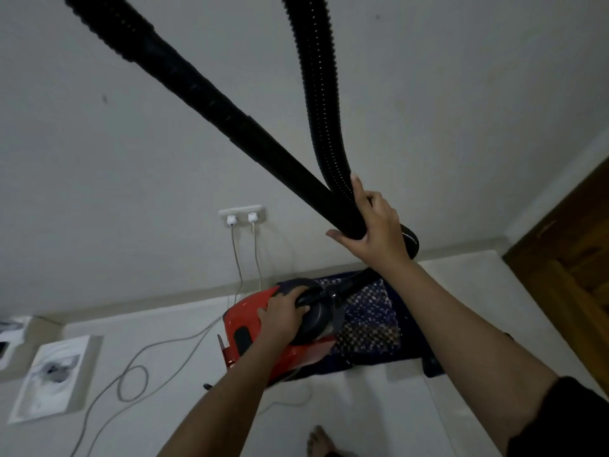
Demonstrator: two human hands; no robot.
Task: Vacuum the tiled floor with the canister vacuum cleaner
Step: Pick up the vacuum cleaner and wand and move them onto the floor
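The red canister vacuum cleaner (250, 328) sits on the pale tiled floor (362, 407) by the wall, partly on a dark patterned mat (375, 328). My left hand (283, 316) is closed on its black round handle (316, 311). My right hand (372, 222) is held higher and grips the black hose (324, 94) where it bends. From that bend the ribbed hose runs up out of view, and a smooth black tube (197, 87) slants up to the left.
A white wall socket (242, 216) holds two plugs; their grey cords (138, 367) trail and loop over the floor at left. White papers (52, 377) lie on the floor at far left. A brown wooden door (573, 258) stands at right. My bare foot (321, 441) shows at the bottom.
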